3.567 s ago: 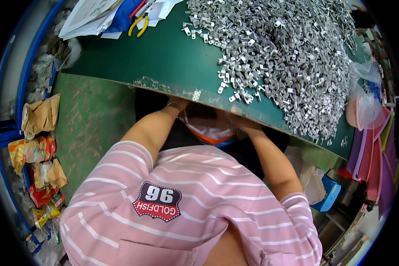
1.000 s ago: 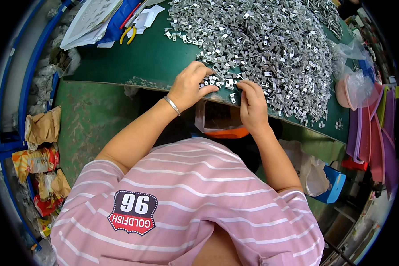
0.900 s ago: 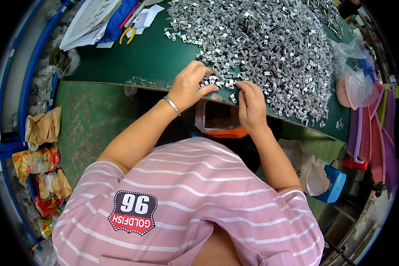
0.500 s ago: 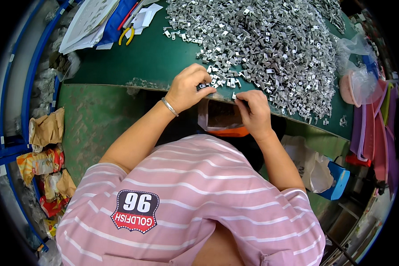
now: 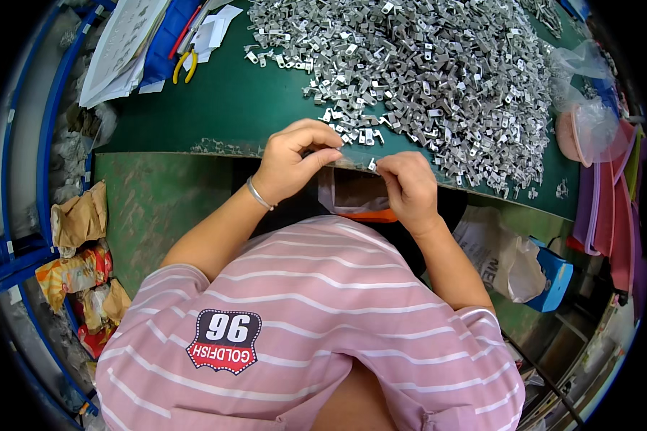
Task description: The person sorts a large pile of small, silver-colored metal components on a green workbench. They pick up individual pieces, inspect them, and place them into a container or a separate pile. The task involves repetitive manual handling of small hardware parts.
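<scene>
I record my shirt (image 5: pixel 309 294) as pink with white stripes, its badge (image 5: pixel 224 339) black and red with a white dotted border; my bracelet (image 5: pixel 259 195) silver; metal pieces (image 5: pixel 453 86) silver-grey; tabletop (image 5: pixel 194 108) dark green; plier handles (image 5: pixel 193 68) yellow; floor (image 5: pixel 154 201) mottled green.

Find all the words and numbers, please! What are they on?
Shirt badge: numbers and a word, upside down here; I won't copy them out.
Beige bag: a few dark letters, not copied either.
Papers: marks too small to read.
Orange packet: printing too blurred to read.
</scene>
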The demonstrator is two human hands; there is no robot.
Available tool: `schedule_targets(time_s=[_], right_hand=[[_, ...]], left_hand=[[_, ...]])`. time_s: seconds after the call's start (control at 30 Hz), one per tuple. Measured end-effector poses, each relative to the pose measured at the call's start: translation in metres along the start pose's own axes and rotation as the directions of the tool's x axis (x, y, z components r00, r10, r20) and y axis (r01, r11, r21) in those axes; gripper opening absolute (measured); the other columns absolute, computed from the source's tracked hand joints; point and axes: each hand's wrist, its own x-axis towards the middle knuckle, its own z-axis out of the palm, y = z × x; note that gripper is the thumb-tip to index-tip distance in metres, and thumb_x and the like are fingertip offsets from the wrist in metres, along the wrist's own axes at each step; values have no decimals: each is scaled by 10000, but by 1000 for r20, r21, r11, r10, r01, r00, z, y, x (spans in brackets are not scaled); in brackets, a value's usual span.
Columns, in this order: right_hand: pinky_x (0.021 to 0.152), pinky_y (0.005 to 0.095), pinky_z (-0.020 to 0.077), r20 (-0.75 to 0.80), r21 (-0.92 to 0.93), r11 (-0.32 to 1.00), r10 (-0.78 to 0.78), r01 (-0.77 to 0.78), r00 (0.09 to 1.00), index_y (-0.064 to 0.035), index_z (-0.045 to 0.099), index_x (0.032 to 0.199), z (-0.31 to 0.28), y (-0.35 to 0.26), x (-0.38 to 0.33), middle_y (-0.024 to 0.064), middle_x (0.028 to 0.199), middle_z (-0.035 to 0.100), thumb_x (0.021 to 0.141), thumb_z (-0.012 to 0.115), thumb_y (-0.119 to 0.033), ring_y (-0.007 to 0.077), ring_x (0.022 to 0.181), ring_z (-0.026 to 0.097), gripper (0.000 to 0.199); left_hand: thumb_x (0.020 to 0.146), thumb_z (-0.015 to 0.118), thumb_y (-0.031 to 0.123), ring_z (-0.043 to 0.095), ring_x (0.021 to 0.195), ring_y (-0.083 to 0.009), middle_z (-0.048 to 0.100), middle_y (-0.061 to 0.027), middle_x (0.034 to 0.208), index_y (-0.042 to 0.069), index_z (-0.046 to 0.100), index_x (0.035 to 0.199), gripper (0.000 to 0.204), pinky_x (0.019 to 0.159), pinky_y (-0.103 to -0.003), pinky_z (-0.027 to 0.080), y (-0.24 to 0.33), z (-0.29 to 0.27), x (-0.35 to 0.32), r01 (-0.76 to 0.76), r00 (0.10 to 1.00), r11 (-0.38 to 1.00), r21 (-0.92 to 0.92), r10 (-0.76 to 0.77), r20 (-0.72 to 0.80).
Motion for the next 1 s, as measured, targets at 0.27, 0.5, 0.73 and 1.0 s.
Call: schedule_targets(time_s=[0.27,0.5,0.73,1.0], right_hand=[[777,392,475,56,66,998,19,-23,998,-49,657,960,-6,-10,11,79,973,704,773,769,3,303,888,646,223],[717,383,523,60,228,929,286,-292,956,-4,683,920,-14,-21,8,118,870,705,821,705,53,314,758,654,116],[770,400,517,37,3,992,127,-127,991,-9,659,972,-15,-12,19,137,946,684,819,688,65,338,869,646,173],[718,385,537,-166,-45,974,212,-222,963,-19,654,931,7,-5,25,136,899,681,810,691,78,336,799,662,160]], left_hand=[[916,682,-68,709,970,-209,697,-174,1132,-71,643,1129,216,867,-331,595,2,20,-6,309,951,796,-520,-277,141],[883,713,-78,705,938,-200,698,-147,1106,-60,669,1082,205,842,-305,593,-1,24,-3,214,976,872,-440,-172,135],[783,796,-2,653,928,-262,643,-132,1074,7,699,1058,291,773,-335,548,17,37,4,-233,972,886,401,201,122],[754,801,53,595,913,-320,622,-117,1000,32,680,994,269,797,-403,486,11,42,27,-278,957,723,632,263,121]])
